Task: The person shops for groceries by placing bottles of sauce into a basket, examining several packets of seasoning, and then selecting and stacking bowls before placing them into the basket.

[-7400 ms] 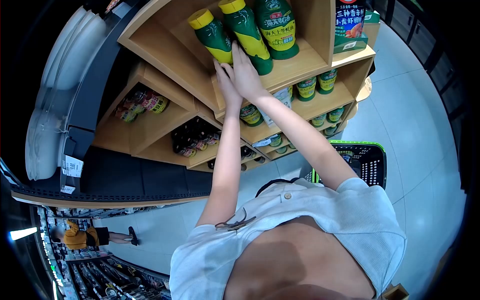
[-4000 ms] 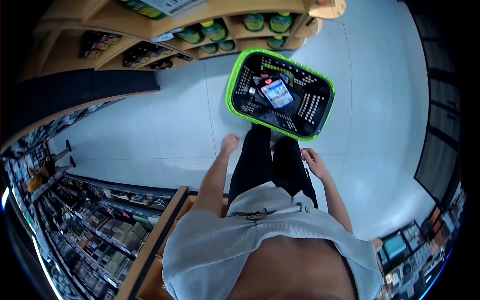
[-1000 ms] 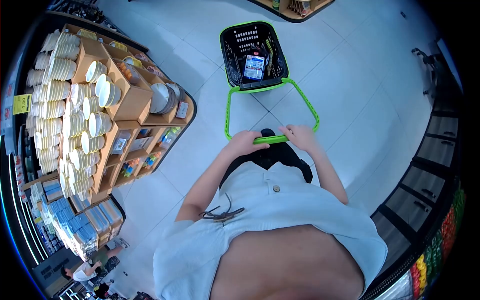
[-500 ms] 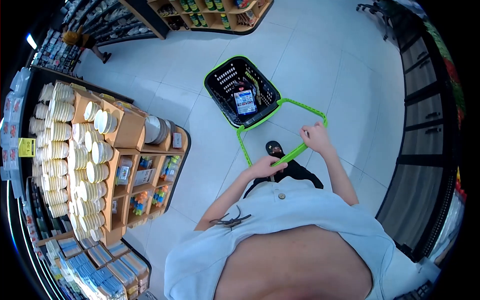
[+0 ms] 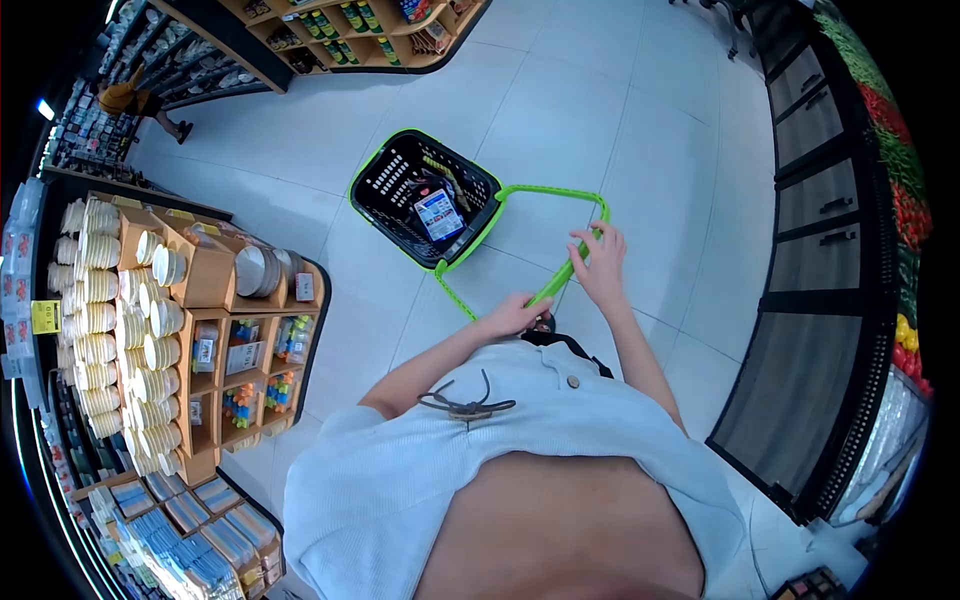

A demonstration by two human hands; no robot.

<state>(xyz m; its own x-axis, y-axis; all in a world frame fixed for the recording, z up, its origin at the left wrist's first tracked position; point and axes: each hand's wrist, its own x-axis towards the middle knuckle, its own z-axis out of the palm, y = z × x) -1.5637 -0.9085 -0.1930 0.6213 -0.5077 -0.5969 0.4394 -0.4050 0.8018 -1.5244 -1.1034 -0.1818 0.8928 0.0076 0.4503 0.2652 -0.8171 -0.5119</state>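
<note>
A black shopping basket [image 5: 400, 222] with a lime-green rim stands on the floor ahead of me. A white-and-blue labelled pack [image 5: 437, 214] lies inside, with other items beside it that I cannot make out. The long green basket handle [image 5: 556, 284] is swung out toward my body. My left hand [image 5: 511, 316] is closed round its near end. My right hand [image 5: 600, 268] is on the handle higher up, near its corner, with fingers bent loosely over it.
At left stands a wooden shelf unit [image 5: 212, 285] stacked with pale round containers [image 5: 158, 350]. Dark cabinets [image 5: 800, 380] line the right, with vegetables [image 5: 897, 150] above. A person [image 5: 140, 105] is at the far left. Another shelf [image 5: 385, 50] stands at the back.
The basket, its handle and both hands now appear further left in view, and the shelves have shifted left too. My right hand's fingers look less curled than before.
</note>
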